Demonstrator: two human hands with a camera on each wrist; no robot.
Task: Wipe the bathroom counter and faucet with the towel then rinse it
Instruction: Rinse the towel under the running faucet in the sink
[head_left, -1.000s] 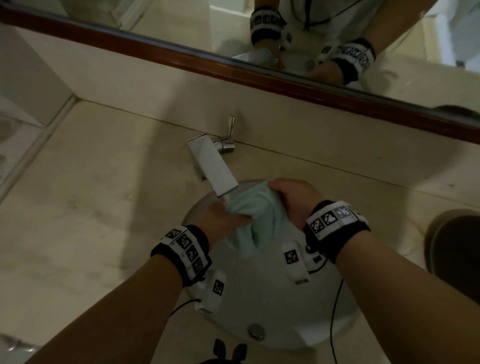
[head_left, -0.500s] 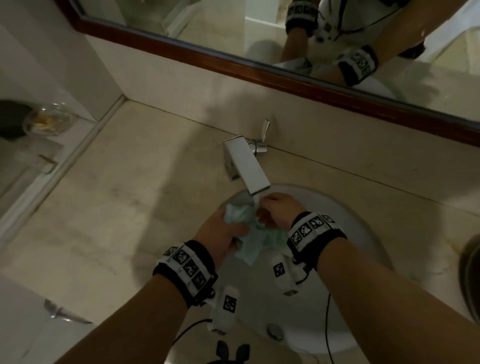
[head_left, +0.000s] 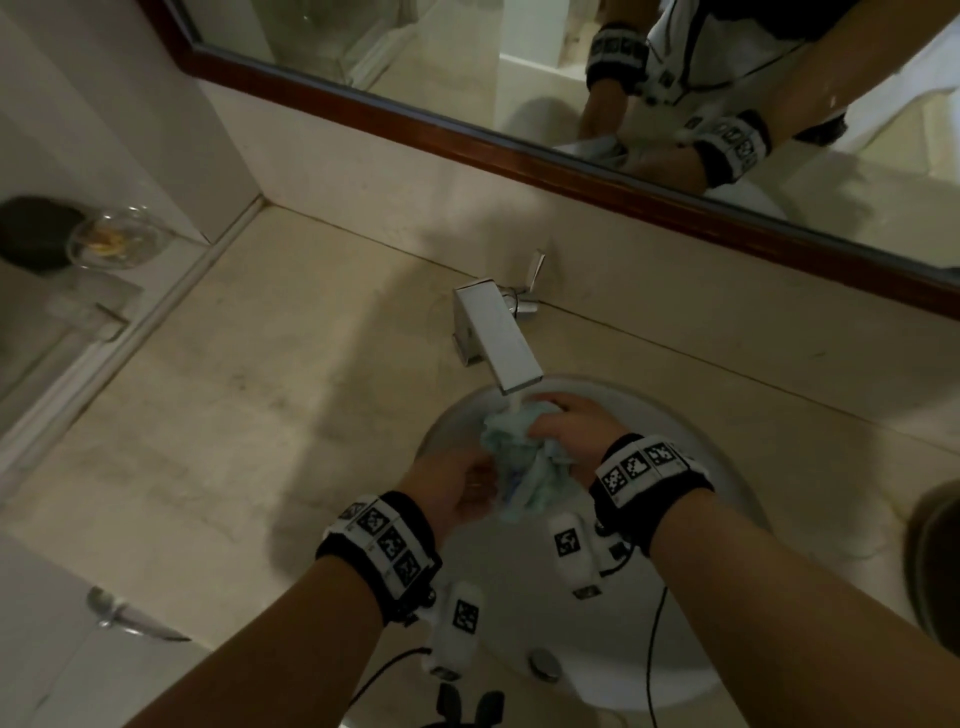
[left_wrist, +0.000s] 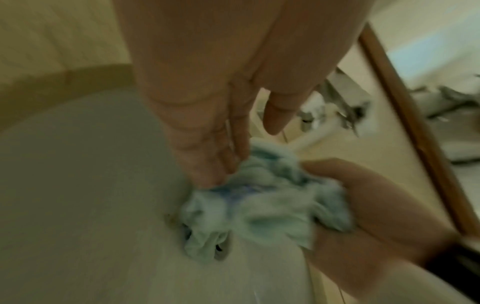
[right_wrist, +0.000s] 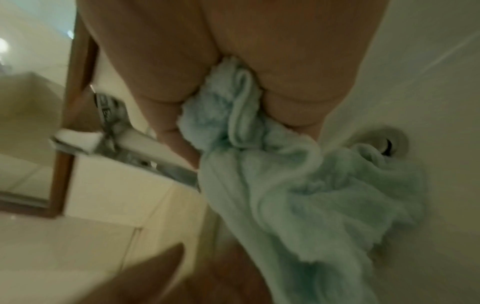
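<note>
A crumpled pale green towel hangs over the white sink basin, its top under the water running from the square chrome faucet. My right hand grips the bunched upper part of the towel just below the spout. My left hand is at the towel's lower left. In the left wrist view the left hand's fingers are straight and their tips touch the towel, with the thumb spread apart. The beige counter surrounds the basin.
A wood-framed mirror runs along the back wall. A glass dish and a dark object sit on a ledge at the far left. The drain plug lies at the basin's near side. A dark round object sits at the right edge.
Both hands carried the towel up under the running spout and bunched it tighter. My left hand loosened from gripping the towel to touching it with straight fingers. The head view swung left.
</note>
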